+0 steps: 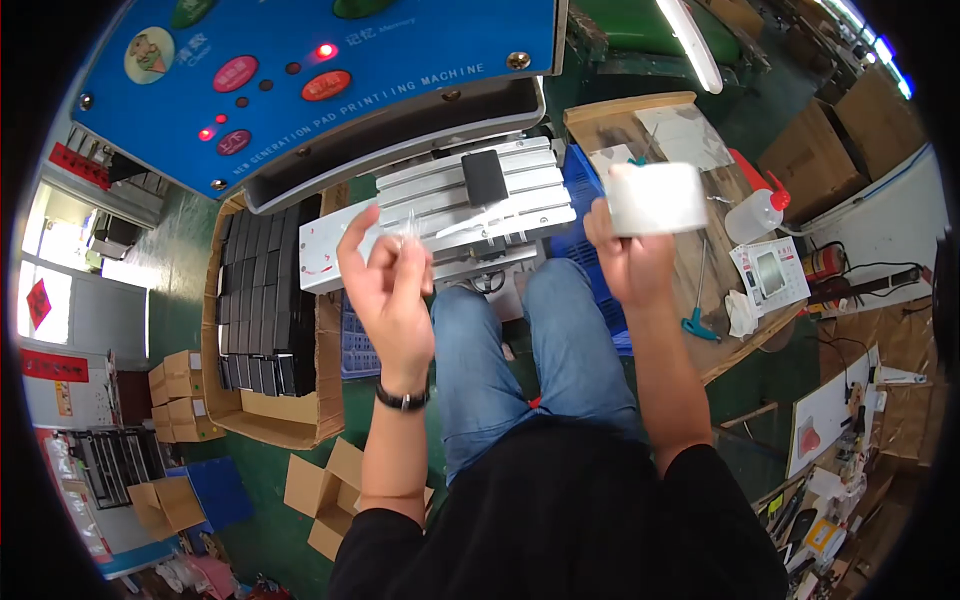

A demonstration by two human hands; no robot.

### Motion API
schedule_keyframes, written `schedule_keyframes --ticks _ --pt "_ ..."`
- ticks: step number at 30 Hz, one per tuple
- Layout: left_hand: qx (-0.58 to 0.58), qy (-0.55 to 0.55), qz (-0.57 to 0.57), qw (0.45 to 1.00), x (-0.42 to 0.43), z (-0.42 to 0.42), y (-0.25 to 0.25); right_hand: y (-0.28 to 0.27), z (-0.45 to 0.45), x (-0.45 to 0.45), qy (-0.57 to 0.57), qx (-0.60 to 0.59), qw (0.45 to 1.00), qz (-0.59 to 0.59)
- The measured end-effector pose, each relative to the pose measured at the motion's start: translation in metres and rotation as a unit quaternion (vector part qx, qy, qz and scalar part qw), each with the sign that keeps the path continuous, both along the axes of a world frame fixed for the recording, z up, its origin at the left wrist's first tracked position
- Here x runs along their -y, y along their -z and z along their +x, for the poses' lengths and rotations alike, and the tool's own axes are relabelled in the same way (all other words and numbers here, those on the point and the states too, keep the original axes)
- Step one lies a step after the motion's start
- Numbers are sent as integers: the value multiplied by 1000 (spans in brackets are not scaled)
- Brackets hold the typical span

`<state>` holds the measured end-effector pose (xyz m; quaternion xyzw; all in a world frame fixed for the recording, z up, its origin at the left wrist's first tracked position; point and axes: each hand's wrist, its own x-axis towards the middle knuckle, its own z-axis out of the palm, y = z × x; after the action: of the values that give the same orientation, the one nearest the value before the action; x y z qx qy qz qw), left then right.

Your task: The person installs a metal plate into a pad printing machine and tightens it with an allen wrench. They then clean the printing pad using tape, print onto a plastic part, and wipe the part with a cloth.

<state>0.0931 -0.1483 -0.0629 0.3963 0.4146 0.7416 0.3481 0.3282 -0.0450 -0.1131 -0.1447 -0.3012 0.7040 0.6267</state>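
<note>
My right hand [636,262] is raised over the wooden table, its fingers closed on a roll of wide whitish tape [657,200], which looks bright and a little blurred. In front of the machine bed [400,205], my left hand [395,275] pinches a thin clear strip [409,226] that looks like a piece of tape; its ends are hard to make out. The index finger of that hand is raised. A black rectangular block [485,178] sits on the grooved metal bed, ahead of both hands.
Above the bed hangs the blue pad printing machine panel [400,90]. A carton [325,385] packed with black boxes stands at left. On the wooden table [715,270] are a bottle with a red spout [752,217], a teal-handled tool [700,328] and a printed box [770,277].
</note>
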Motion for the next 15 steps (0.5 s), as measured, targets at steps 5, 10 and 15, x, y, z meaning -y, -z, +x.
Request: schedule_keyframes --ticks 5,10,15 --pt "81 76 -50 993 38 17 -6 1 15 49 -18 -88 996 -14" --pt "51 82 -71 993 40 21 2 11 31 57 -14 -75 997 8" --pt "32 86 -71 993 43 27 8 11 38 57 -19 -75 997 3"
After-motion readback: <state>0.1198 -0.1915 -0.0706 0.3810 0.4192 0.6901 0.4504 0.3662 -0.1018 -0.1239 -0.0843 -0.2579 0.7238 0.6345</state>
